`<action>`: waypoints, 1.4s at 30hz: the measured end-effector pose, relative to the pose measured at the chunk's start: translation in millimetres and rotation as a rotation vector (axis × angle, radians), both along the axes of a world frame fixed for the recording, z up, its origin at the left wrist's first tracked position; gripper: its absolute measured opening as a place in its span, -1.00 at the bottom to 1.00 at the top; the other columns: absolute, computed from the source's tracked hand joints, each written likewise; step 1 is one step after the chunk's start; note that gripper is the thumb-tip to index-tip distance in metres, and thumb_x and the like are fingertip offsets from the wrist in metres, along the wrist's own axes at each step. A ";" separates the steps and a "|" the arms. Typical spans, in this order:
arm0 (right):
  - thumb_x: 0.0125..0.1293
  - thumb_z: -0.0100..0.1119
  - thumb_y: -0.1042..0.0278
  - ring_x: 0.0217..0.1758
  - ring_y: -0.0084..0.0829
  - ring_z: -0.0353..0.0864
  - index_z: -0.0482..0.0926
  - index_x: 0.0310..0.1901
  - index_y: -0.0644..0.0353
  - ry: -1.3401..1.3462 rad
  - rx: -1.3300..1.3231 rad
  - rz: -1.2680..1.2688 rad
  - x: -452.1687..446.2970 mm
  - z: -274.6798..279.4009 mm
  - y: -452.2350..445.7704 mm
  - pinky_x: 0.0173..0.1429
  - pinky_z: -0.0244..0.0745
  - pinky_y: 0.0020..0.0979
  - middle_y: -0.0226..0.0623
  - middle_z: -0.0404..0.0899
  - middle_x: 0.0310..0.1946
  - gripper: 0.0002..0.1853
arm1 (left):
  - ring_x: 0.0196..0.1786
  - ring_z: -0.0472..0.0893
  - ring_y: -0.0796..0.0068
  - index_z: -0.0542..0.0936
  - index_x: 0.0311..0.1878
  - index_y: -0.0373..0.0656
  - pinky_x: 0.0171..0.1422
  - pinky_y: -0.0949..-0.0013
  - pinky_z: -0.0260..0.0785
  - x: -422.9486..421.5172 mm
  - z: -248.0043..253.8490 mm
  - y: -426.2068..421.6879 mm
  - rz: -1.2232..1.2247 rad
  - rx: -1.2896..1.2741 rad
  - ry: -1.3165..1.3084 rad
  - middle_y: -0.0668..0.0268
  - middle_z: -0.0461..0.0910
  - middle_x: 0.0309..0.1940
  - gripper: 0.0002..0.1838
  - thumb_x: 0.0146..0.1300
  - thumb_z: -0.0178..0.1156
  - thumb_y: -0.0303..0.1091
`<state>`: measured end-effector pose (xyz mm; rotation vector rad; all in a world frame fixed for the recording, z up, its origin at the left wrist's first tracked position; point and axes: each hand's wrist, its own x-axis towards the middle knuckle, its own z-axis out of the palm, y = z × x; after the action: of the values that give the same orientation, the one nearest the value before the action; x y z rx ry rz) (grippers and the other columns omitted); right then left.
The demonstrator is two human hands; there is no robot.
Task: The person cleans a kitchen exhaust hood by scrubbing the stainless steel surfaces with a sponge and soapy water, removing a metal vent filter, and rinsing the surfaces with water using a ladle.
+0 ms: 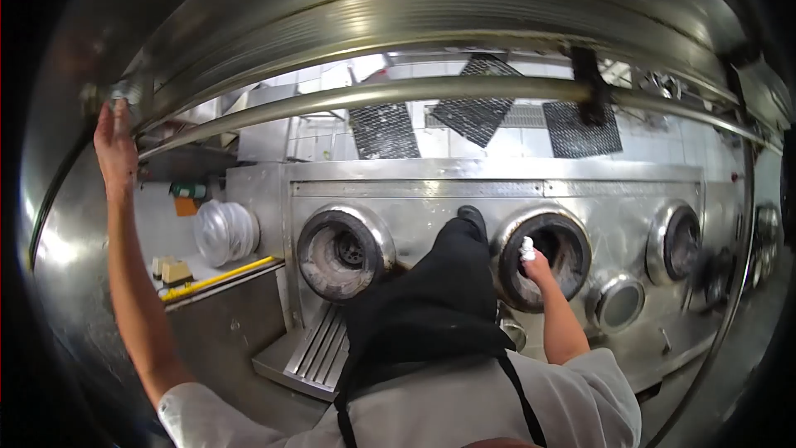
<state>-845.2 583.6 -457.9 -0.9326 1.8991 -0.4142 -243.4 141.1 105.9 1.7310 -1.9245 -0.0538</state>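
Note:
High at the far left, my left hand (pixel 114 137) is raised with its fingers closed round a small metal fitting (pixel 124 93) on the steel hood wall. My right hand (pixel 537 267) is closed on a white object (pixel 527 249), which I cannot make out well; it may be a bottle or a bunched cloth. That hand is above the left part of the middle round burner (pixel 507 261), whose dark opening shows beside it. My black apron (pixel 431 290) and one dark shoe (pixel 472 220) show between two burners.
A metal rail (pixel 373 95) crosses overhead. Other burners stand at left (pixel 311 253) and right (pixel 659 241). Stacked clear round lids (pixel 222 232), sponges (pixel 174 272) and a yellow bar (pixel 220 279) are at left. Black mats (pixel 477 99) lie on the tiled floor (pixel 315 148).

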 end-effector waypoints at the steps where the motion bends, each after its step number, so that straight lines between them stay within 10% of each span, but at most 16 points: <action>1: 0.30 -0.02 0.11 0.09 0.04 0.53 0.55 -0.01 0.16 -0.024 0.042 -0.041 -9.5 -10.1 -1.3 0.13 0.41 -0.15 0.07 0.58 -0.07 -0.63 | 0.19 0.48 0.32 0.39 0.24 -0.30 0.31 0.27 0.30 -42.8 3.4 21.3 0.018 -0.041 0.442 0.16 0.45 0.20 -0.55 0.43 0.01 -0.18; 2: 0.32 -0.03 0.08 0.10 0.04 0.52 0.55 -0.01 0.16 -0.044 0.089 -0.087 -20.6 -20.0 0.2 0.13 0.41 -0.14 0.07 0.57 -0.06 -0.62 | 0.19 0.48 0.34 0.40 0.22 -0.30 0.30 0.26 0.31 -81.0 2.2 37.4 0.026 -0.084 0.887 0.16 0.46 0.20 -0.55 0.44 0.00 -0.16; 5: 0.20 0.02 0.41 -0.41 -0.45 0.62 0.64 -0.07 0.16 0.117 0.023 -0.080 -47.5 -27.7 -8.8 -0.26 0.49 -0.38 -0.21 0.64 -0.42 -0.71 | 0.12 0.52 0.35 0.45 0.15 -0.26 0.26 0.27 0.35 -139.0 -11.7 46.1 -0.356 0.116 1.040 0.18 0.50 0.10 -0.60 0.38 0.09 -0.20; 7: 0.27 -0.03 0.35 -0.44 -0.55 0.52 0.61 -0.07 0.19 -0.029 0.042 -0.238 -51.6 -9.6 -22.3 -0.30 0.45 -0.45 -0.33 0.59 -0.44 -0.72 | 0.09 0.52 0.35 0.46 0.14 -0.25 0.22 0.32 0.37 -134.2 -30.4 12.8 -0.196 -0.007 0.303 0.19 0.52 0.05 -0.56 0.30 0.18 -0.18; 9: 0.34 -0.05 0.30 -0.46 -0.59 0.47 0.57 -0.04 0.21 -0.234 0.014 -0.409 -52.4 9.6 -30.9 -0.31 0.41 -0.50 -0.39 0.55 -0.45 -0.72 | 0.07 0.52 0.38 0.45 0.14 -0.27 0.18 0.36 0.38 -124.2 -35.5 -10.6 0.070 0.045 0.160 0.19 0.54 0.02 -0.50 0.23 0.25 -0.16; 11: 0.37 -0.03 0.24 -0.46 -0.59 0.44 0.54 -0.02 0.24 -0.377 0.002 -0.496 -48.4 20.4 -36.0 -0.31 0.39 -0.52 -0.39 0.53 -0.46 -0.71 | 0.01 0.55 0.42 0.43 0.15 -0.31 0.12 0.38 0.37 -125.0 -48.2 -19.9 0.033 -0.231 0.590 0.20 0.60 -0.09 -0.48 0.25 0.24 -0.15; 14: 0.36 -0.03 0.27 -0.45 -0.60 0.44 0.54 -0.04 0.24 -0.305 0.053 -0.401 -39.6 20.2 -33.0 -0.32 0.38 -0.52 -0.39 0.52 -0.45 -0.72 | -0.02 0.57 0.44 0.48 0.14 -0.26 0.12 0.39 0.37 -165.5 -46.2 14.2 -0.183 -0.370 0.243 0.20 0.64 -0.12 -0.51 0.27 0.20 -0.12; 15: 0.36 -0.05 0.32 -0.44 -0.61 0.44 0.55 -0.06 0.23 -0.341 0.074 -0.380 -40.1 11.3 -27.5 -0.33 0.37 -0.53 -0.40 0.52 -0.45 -0.75 | 0.00 0.60 0.32 0.54 0.11 -0.21 0.16 0.35 0.36 -193.0 -33.9 40.4 -0.056 -0.014 0.125 0.13 0.64 -0.05 -0.52 0.27 0.17 -0.05; 25: 0.33 -0.09 0.40 -0.53 -0.63 0.40 0.58 -0.08 0.18 -0.177 -0.093 -0.184 -29.6 -75.8 -11.7 -0.44 0.33 -0.54 -0.45 0.50 -0.50 -0.76 | -0.05 0.62 0.06 0.66 -0.08 -0.10 0.07 0.17 0.40 -80.6 -23.6 -36.7 0.326 0.241 -0.514 0.07 0.65 -0.19 -0.64 0.23 0.12 -0.07; 38: 0.35 -0.03 0.33 -0.46 -0.55 0.50 0.57 -0.13 0.18 -0.104 -0.023 -0.398 -5.4 -50.9 25.4 -0.36 0.40 -0.49 -0.38 0.56 -0.46 -0.79 | -0.33 0.69 0.15 0.65 -0.34 -0.35 -0.23 0.27 0.53 -553.6 -11.4 69.7 -0.897 -0.026 -0.794 0.05 0.65 -0.49 -0.80 0.17 0.26 -0.35; 42: 0.35 -0.02 0.31 -0.50 -0.60 0.44 0.56 -0.15 0.14 -0.239 -0.130 -0.618 1.2 -122.5 75.1 -0.42 0.34 -0.52 -0.47 0.49 -0.52 -0.82 | -0.33 0.65 -0.03 0.60 -0.48 -0.42 -0.15 0.10 0.54 -660.8 -28.0 89.1 -1.260 -0.199 -0.184 -0.19 0.59 -0.41 -0.73 0.20 0.01 -0.42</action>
<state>-844.0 658.7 -580.5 -0.3311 1.9217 -0.9766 -904.2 230.2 78.0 0.1967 -2.7177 -0.1522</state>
